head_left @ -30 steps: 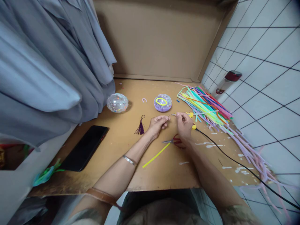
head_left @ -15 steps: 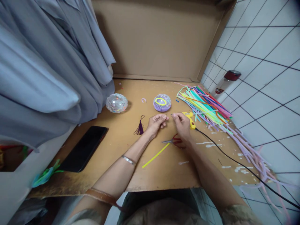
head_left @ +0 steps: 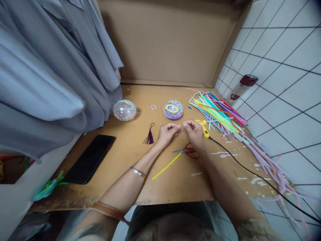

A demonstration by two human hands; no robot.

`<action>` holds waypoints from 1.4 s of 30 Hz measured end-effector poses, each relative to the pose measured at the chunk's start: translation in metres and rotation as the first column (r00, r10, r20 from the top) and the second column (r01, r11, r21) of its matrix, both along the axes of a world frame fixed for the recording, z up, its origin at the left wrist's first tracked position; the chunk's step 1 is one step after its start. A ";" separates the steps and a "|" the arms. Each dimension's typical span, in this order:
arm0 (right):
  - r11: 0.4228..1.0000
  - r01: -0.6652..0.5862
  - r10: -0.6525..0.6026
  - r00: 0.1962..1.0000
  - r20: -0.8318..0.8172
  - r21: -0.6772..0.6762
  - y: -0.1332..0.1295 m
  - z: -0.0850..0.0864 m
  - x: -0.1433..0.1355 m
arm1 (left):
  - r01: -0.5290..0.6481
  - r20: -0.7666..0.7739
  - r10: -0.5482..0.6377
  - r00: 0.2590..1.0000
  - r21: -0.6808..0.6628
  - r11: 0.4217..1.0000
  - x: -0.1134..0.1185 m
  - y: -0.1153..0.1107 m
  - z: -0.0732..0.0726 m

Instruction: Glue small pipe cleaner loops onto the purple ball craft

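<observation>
My left hand (head_left: 168,133) is pinched shut on something thin and small that I cannot make out. Close by on its right, my right hand (head_left: 193,131) pinches too, its fingertips almost meeting the left ones; what it holds is too small to name. Just beyond them sits a round purple and clear ornament (head_left: 173,114) with a yellow ring on top. A dark purple tassel (head_left: 149,137) lies left of my left hand. Red-handled scissors (head_left: 182,151) lie partly under my right wrist, their tips touching a yellow pipe cleaner (head_left: 165,167). Behind my right hand is a yellow glue gun (head_left: 206,130).
A clear round ornament (head_left: 124,110) stands at the back left, and a black phone (head_left: 90,160) lies below it. Many coloured pipe cleaners (head_left: 220,112) are heaped at right beside a bottle (head_left: 240,88). The glue gun's black cord (head_left: 240,163) crosses the right side.
My fingertips have come closer together, the left hand turning slightly toward the right one. The things on the table have stayed in place.
</observation>
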State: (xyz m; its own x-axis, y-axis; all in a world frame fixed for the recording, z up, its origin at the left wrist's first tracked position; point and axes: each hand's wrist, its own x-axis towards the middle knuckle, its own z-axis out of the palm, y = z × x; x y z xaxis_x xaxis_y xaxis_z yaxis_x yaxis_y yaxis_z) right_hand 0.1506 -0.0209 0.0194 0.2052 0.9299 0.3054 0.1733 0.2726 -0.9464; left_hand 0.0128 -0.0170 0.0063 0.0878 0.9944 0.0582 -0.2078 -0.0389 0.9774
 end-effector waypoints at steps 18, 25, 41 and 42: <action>0.999 0.030 -0.031 0.999 0.023 0.045 -0.001 -0.002 -0.003 | -0.035 0.009 0.034 0.999 0.075 0.997 0.000 -0.001 0.001; 0.994 0.022 -0.036 0.991 0.132 0.108 -0.003 -0.001 -0.004 | 0.029 0.092 -0.027 0.995 -0.018 0.999 0.002 0.000 -0.001; 0.998 0.033 -0.036 0.998 0.046 0.058 0.000 0.000 0.002 | 0.073 0.206 -0.064 0.976 -0.037 0.997 0.003 0.001 0.001; 0.997 0.034 -0.038 0.998 0.056 0.064 0.000 0.000 0.001 | 0.071 0.212 -0.062 0.975 -0.037 0.997 0.003 0.001 0.001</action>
State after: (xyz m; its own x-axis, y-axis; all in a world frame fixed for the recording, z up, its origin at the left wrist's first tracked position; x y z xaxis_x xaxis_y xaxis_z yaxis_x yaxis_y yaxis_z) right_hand 0.1518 -0.0213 0.0191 0.2185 0.9008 0.3752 0.2374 0.3238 -0.9158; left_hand 0.0156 -0.0161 0.0076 0.1441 0.9888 0.0388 -0.4096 0.0239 0.9120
